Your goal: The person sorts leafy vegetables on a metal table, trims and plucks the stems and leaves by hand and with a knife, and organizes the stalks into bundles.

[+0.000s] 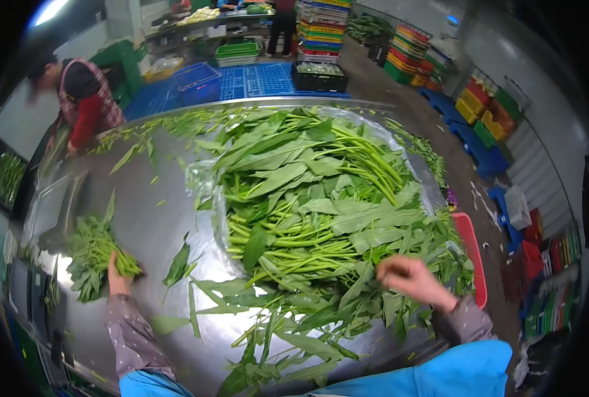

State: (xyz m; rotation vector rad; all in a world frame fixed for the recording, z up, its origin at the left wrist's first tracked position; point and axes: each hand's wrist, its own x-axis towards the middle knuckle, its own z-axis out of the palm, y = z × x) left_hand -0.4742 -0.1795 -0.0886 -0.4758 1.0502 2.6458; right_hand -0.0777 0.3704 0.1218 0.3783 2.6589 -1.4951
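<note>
My left hand [117, 276] is closed round the stems of a bunch of water spinach [92, 248], over the left part of the steel table. The bunch's leaves fan out to the left of my fingers. My right hand [410, 278] hovers at the lower right of a big heap of water spinach [321, 198]. Its fingers are curled together beside the leaves; what they pinch, if anything, I cannot make out. The heap rests on clear plastic sheeting [220, 228], stems and long leaves lying mostly sideways.
Loose leaves and stems are scattered over the steel table [155, 218]. A red tub [468, 258] stands at its right edge. A co-worker [86, 99] bends over the far left end, near a weighing scale-like tray [49, 205]. Stacked crates [321, 30] and blue pallets [254, 81] lie beyond.
</note>
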